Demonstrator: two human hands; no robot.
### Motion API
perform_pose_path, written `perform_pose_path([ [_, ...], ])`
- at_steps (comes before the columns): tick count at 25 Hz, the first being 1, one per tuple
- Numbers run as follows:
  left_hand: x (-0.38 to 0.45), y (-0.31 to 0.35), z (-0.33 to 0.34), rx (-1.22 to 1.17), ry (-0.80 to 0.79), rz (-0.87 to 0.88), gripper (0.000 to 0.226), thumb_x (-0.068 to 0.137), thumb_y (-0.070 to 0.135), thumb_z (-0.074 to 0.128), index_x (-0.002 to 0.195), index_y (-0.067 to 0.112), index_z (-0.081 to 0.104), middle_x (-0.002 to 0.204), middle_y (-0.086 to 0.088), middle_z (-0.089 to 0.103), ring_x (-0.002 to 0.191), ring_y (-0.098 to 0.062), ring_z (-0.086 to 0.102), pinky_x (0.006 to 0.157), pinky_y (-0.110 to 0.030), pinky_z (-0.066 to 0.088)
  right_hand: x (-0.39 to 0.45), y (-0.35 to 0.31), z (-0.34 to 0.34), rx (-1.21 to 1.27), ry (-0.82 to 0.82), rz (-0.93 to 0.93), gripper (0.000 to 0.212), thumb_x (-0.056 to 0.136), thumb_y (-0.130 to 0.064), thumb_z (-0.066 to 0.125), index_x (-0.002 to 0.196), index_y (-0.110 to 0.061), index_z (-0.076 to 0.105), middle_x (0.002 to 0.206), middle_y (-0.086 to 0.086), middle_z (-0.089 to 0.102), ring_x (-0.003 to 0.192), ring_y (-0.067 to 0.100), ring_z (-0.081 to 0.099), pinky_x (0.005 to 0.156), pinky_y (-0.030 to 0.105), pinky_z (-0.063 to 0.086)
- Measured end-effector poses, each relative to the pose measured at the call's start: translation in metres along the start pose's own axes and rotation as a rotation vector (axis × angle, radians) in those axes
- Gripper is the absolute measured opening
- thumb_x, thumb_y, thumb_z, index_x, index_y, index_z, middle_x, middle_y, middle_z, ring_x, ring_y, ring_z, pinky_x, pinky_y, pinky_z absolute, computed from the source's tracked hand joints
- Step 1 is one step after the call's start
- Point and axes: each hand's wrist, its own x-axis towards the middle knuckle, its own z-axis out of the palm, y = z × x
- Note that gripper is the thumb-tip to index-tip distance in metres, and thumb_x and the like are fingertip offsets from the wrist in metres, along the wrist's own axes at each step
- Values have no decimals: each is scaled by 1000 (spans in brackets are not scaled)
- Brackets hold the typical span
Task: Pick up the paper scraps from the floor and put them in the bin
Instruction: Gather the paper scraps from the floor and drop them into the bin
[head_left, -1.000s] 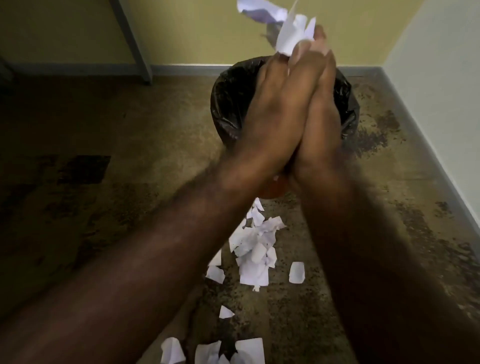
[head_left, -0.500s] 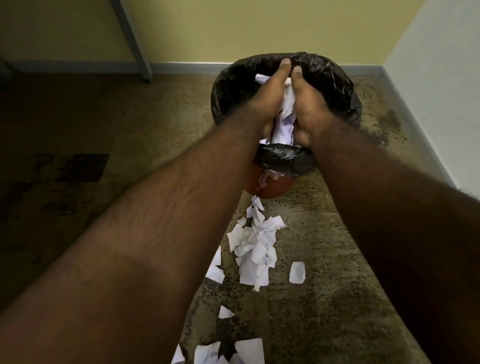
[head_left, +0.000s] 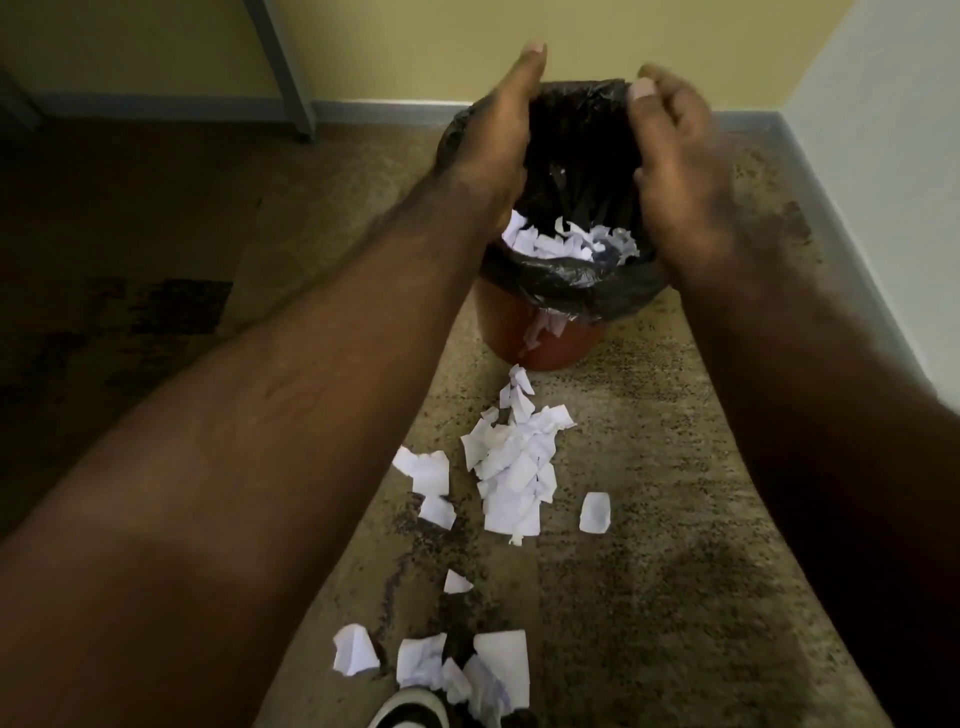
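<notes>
At six o'clock, nearest the camera, the toe of a dark shoe with a white rim (head_left: 410, 711) pokes in, touching a cluster of crumpled paper scraps (head_left: 467, 670); one small scrap (head_left: 457, 583) lies alone just beyond. Further on, toward the centre, the main pile of scraps (head_left: 514, 467) forms a strip whose long axis runs from six to twelve o'clock, pointing straight at the bin (head_left: 550, 343); a single piece (head_left: 595, 512) lies just at its three o'clock side, two more (head_left: 428, 480) at its nine o'clock side. No writing can be read on any scrap. The bin is orange-red, lined with a black bag (head_left: 571, 280), more scraps (head_left: 566, 244) lying inside it, a few caught under the bag's fold. Above the bin's mouth the left hand (head_left: 498, 135) and right hand (head_left: 680, 156) hover apart, palms facing, fingers loosely spread, nothing held; the right is blurred. Beyond, at eleven o'clock, a grey leg (head_left: 283, 67) meets the stained floor (head_left: 675, 493).
</notes>
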Motion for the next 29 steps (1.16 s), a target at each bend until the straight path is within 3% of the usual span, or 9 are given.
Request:
perform_pose_path([
  [3, -28, -14, -32, -5, 184, 312, 30, 100, 26, 45, 120, 10, 61, 109, 4, 66, 101, -5, 61, 79, -18, 47, -67, 14, -25, 150, 253, -114, 38, 102, -24, 46, 139, -12, 49, 139, 2, 55, 123, 13, 57, 102, 31, 52],
  [5, -60, -36, -61, 35, 270, 465, 18, 96, 16, 47, 105, 11, 62, 103, -1, 65, 99, -10, 62, 82, -20, 52, -113, 64, -31, 166, 410, 10, 38, 100, -21, 50, 136, -10, 52, 135, 3, 59, 123, 14, 58, 104, 42, 50],
  [7, -105, -65, -88, 159, 323, 481, 15, 95, 8, 47, 103, 9, 60, 100, -2, 63, 97, -7, 61, 84, -21, 51, -177, 121, -26, 34, 429, 201, 36, 99, -18, 53, 134, -12, 55, 136, 4, 59, 116, 0, 59, 105, 38, 50],
  [10, -169, -156, -135, 481, 388, 210, 17, 95, 5, 54, 110, 6, 61, 98, 7, 61, 90, 11, 59, 84, -18, 51, -296, 184, -5, -232, 109, 390, 39, 97, -19, 61, 133, -30, 50, 135, -9, 53, 116, -7, 54, 106, 35, 46],
  [12, -211, -225, -167, 764, 260, -133, 33, 90, 21, 66, 121, 19, 58, 118, 0, 60, 112, -2, 58, 99, -32, 50, -356, 209, 7, -407, -142, 333, 57, 90, -32, 69, 141, -22, 47, 147, -1, 47, 138, 15, 43, 114, 41, 37],
  [15, -275, -294, -201, 1067, -43, -478, 78, 78, 43, 77, 145, 33, 39, 160, -5, 24, 147, -23, 26, 115, -35, 28, -407, 245, 5, -633, -541, 116, 92, 82, -60, 65, 152, -11, 32, 160, 12, 30, 150, 28, 22, 119, 47, 28],
  [20, -330, -331, -213, 1141, -92, -321, 79, 85, 40, 70, 152, 30, 30, 164, -9, 13, 151, -27, 14, 118, -45, 28, -426, 266, 5, -832, -734, 25, 92, 85, -74, 40, 158, -28, 8, 158, 16, 33, 145, 37, 27, 106, 58, 39],
  [24, -322, -336, -184, 1091, 31, -401, 72, 84, 29, 71, 148, 24, 38, 164, -10, 9, 151, -34, 9, 119, -46, 26, -416, 257, 26, -800, -750, 114, 93, 83, -62, 45, 158, -28, 2, 157, 19, 34, 144, 35, 26, 108, 55, 36],
  [29, -308, -333, -157, 1019, -98, -440, 74, 82, 46, 61, 148, 20, 40, 164, -11, 8, 151, -34, 10, 115, -52, 33, -401, 247, 55, -755, -791, 163, 88, 84, -57, 43, 157, -29, 2, 161, 17, 25, 147, 37, 27, 113, 51, 25],
])
